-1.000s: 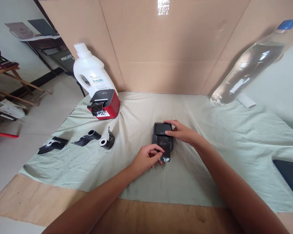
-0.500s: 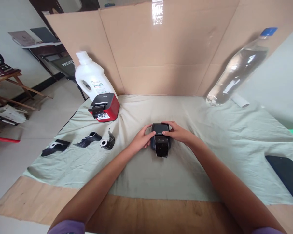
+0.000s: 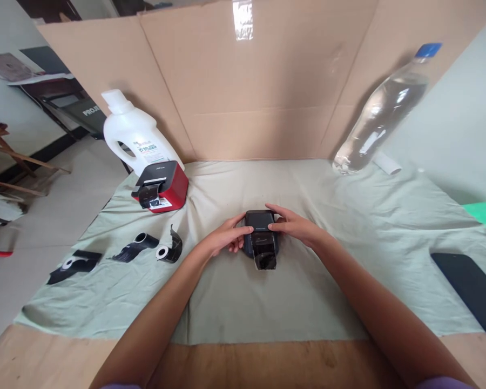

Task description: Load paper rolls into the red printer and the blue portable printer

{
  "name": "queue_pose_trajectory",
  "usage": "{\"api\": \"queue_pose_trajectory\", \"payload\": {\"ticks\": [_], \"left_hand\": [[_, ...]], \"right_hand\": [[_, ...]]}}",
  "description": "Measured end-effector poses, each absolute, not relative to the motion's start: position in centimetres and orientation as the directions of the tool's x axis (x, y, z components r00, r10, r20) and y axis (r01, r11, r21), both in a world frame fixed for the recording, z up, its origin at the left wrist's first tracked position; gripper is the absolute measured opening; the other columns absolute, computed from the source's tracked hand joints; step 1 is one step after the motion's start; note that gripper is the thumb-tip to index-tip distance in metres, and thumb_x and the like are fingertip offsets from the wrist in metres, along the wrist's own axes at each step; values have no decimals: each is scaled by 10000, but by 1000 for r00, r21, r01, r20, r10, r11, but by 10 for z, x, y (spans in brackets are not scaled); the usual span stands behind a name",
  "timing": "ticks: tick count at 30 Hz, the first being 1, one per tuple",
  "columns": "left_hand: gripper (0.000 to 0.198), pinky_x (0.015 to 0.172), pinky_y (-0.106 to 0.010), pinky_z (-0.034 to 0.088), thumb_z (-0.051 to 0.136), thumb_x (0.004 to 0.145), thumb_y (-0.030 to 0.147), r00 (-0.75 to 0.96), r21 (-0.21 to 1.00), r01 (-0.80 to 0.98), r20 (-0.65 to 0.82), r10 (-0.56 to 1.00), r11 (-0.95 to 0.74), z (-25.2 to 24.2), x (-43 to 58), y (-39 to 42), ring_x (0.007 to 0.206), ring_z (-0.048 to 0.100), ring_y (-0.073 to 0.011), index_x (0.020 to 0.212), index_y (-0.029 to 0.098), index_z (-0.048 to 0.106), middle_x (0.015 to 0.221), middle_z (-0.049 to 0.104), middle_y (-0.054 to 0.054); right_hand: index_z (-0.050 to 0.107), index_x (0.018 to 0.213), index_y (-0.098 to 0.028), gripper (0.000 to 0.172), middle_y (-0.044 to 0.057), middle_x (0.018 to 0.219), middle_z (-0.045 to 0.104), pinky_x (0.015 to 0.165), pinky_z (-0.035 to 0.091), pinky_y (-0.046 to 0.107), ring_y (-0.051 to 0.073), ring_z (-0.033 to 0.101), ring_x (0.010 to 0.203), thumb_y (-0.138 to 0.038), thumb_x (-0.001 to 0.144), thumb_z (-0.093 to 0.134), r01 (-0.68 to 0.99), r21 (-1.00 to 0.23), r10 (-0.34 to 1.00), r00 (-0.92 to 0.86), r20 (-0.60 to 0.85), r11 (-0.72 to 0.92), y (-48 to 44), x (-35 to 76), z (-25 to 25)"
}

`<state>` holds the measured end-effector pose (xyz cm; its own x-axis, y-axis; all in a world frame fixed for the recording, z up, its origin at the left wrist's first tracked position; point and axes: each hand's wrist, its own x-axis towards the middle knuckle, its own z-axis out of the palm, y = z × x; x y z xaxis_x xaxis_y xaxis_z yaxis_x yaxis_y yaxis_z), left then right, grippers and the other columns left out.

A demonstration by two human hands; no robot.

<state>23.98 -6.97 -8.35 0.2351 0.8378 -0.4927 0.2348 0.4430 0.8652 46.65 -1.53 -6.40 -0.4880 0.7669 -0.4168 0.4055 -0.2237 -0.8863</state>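
Note:
A small black label printer (image 3: 260,219) sits on the cloth in front of me, a shiny black strip (image 3: 265,254) hanging out over its front. My left hand (image 3: 228,236) grips its left side, thumb on the upper edge and the other fingers curled low against the side. On the right side my right hand (image 3: 292,224) holds it, thumb near the front of the lid and index finger stretched along the back corner. The lid looks closed. Some of the fingertips are hidden behind the printer.
A red and black printer (image 3: 174,186) stands at left before a white detergent bottle (image 3: 135,135). Several black rolls (image 3: 170,249) lie nearer. At right are a water bottle (image 3: 383,113), a white tube (image 3: 386,163) and a phone (image 3: 470,292). A cardboard panel (image 3: 267,81) stands behind.
My view has turned slightly, so most things appear farther left. Both hands stay on the black printer; the right index finger looks straighter and a little raised.

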Motion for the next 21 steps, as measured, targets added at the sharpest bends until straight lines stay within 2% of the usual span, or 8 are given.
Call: {"api": "queue_pose_trajectory", "payload": {"ticks": [2,5,8,10,12,15,18,21], "left_hand": [[890,399,-173,333,635,863,494,234,863,233,-498,835,449,-84,239,-70,441,525,-108,1581,202,196,544,574,45],[898,394,-174,343,635,860,517,221,858,246,-503,835,451,-84,240,-71,431,523,-112,1581,219,190,527,560,53],[892,379,-178,343,607,869,551,197,849,291,-505,840,442,-86,241,-72,406,523,-121,1582,231,178,518,571,45],[881,375,-182,349,586,878,558,169,842,318,-502,848,435,-87,243,-73,408,543,-134,1583,231,172,518,579,37],[864,372,-181,347,572,885,550,145,839,326,-499,854,436,-87,245,-73,416,560,-143,1582,230,174,520,582,33],[850,367,-175,328,560,891,542,134,838,325,-499,856,438,-88,246,-74,417,562,-142,1580,220,179,529,590,25],[854,371,-172,326,573,886,539,141,843,320,-493,858,432,-87,245,-75,421,557,-135,1577,214,189,542,597,22],[860,375,-167,321,589,875,545,136,843,314,-495,858,437,-86,245,-76,432,557,-129,1572,220,203,561,606,21]], "right_hand": [[340,1541,-184,785,127,1303,610,901,497,331,193,618,976,-230,824,656,390,-895,781,-481,-399,-217,-16,467,-65],[303,1541,-153,823,173,1421,526,650,514,277,148,625,778,-259,814,675,400,-889,815,-424,-394,-221,-20,467,-65],[339,1497,-92,764,203,1253,639,490,462,252,163,638,689,-318,843,663,516,-829,831,-350,-432,-214,-26,464,-63],[438,1424,-81,646,181,1078,705,470,465,246,200,662,723,-341,868,637,591,-787,831,-339,-441,-176,-28,461,-61],[521,1350,-97,537,163,1016,719,468,475,243,213,673,746,-338,880,617,620,-772,826,-356,-436,-141,-29,460,-60],[540,1328,-125,505,146,1034,721,464,471,232,197,679,722,-329,873,626,597,-788,808,-383,-448,-154,-27,463,-60],[537,1326,-148,523,139,1140,702,456,447,211,171,690,706,-345,855,654,522,-823,776,-414,-476,-225,-24,470,-63],[580,1263,-157,467,127,1216,675,447,428,204,154,695,693,-339,841,659,470,-848,744,-468,-476,-247,-20,475,-66]]}}
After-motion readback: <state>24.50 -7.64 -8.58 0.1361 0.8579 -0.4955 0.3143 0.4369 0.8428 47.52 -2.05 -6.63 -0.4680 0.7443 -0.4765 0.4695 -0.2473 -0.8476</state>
